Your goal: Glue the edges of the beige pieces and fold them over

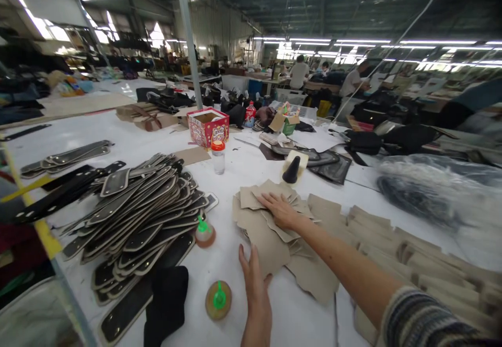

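My right hand (279, 210) lies flat on top of a pile of thin grey-brown cut sheets (270, 242), fingers stretched to the left. At the near left edge of the same pile is my left hand (254, 281), thumb and fingers apart, palm turned toward the sheets; whether it touches them I cannot tell. Left of my hands stand two small glue bottles with green nozzles, one reddish (205, 235) and one yellowish (218, 301). More grey-brown pieces (392, 253) lie in overlapping rows on the right.
Black straps with pale edges and rivets (145, 216) are heaped on the left. Behind are a clear jar with an orange lid (218, 157), a red patterned box (207, 127) and a black cone (292, 170). Clear plastic wrapping (435, 190) lies right. People sit farther back.
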Motion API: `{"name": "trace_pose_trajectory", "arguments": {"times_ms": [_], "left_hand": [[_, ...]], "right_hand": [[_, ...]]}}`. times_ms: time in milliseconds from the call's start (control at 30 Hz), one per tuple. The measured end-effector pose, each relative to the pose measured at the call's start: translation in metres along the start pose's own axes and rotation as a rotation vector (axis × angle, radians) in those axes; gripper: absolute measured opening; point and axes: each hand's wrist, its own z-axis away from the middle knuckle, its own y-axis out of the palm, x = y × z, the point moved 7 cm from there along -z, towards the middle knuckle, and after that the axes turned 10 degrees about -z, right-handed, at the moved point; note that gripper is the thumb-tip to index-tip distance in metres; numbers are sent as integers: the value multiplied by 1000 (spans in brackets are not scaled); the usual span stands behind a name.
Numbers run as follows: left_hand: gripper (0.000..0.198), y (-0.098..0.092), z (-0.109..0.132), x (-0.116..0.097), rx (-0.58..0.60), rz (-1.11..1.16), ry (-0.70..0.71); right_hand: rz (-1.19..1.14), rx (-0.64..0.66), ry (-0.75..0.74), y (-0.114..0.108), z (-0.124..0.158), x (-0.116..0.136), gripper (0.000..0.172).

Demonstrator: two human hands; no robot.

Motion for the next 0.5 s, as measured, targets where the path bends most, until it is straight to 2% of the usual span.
{"name": "trace_pose_trajectory", "arguments": {"times_ms": [133, 200, 267, 333, 400, 433, 500], "left_hand": [[85, -21, 21, 21, 10, -211, 76], [89, -29, 30, 35, -1, -273, 113], [81, -38, 41, 51, -43, -322, 165], [70, -46, 53, 69, -99, -377, 205], [58, -53, 67, 82, -150, -464, 257], [50, -53, 74, 83, -157, -522, 318], [37, -41, 89, 70, -111, -650, 535]], "right_hand": [[-14, -124, 42, -22, 22, -6, 51], [-14, -203, 100, -34, 49, -4, 42], [0, -257, 171, -36, 87, 3, 31], [26, -260, 228, -26, 129, 16, 20], [56, -213, 261, -4, 168, 30, 13], [74, -194, 280, 8, 184, 35, 15], [110, -175, 323, 28, 208, 41, 21]]}}
